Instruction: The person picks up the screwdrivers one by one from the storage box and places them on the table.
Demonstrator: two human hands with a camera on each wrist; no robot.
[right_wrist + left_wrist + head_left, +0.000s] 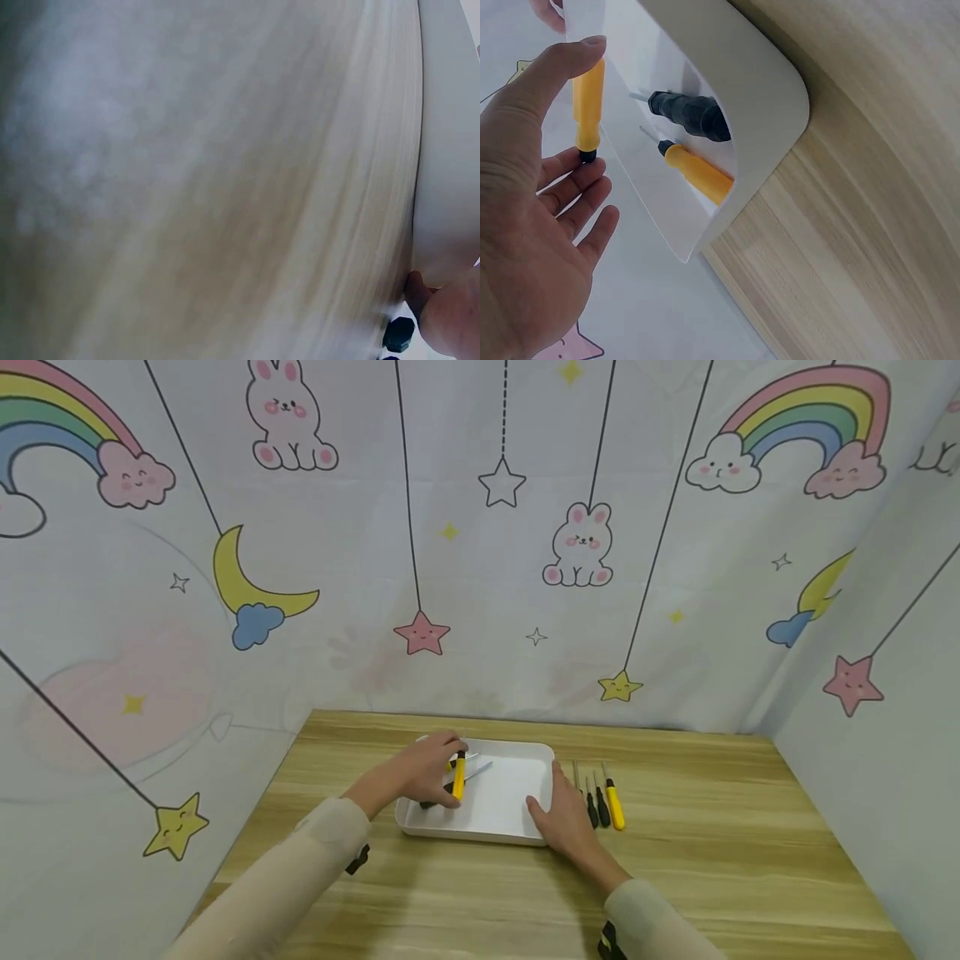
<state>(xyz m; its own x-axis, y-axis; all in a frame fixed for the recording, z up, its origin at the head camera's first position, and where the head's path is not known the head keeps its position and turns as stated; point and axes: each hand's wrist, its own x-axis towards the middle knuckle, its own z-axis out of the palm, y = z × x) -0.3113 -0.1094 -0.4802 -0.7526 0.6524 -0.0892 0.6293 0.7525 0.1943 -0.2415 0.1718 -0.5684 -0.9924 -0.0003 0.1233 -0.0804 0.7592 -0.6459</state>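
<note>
My left hand [429, 770] pinches a yellow-handled screwdriver [590, 109] between thumb and fingertips, over the left part of a white tray [491, 836]. In the left wrist view, its handle end points toward the curled fingers. Inside the tray lie a black-handled screwdriver [686, 114] and another yellow-handled screwdriver [699, 174]. At the tray's right end, my right hand [570, 818] holds the rim, thumb toward the inside and fingers along the outer wall. Only part of that right hand [454, 311] shows in the right wrist view, against the tray wall [448, 150].
Right of the tray, several screwdrivers lie side by side on the wood-grain table [720, 843], including one with a yellow handle [616, 806] and others with black handles [602, 810]. A patterned curtain [480, 568] hangs behind the table's back edge.
</note>
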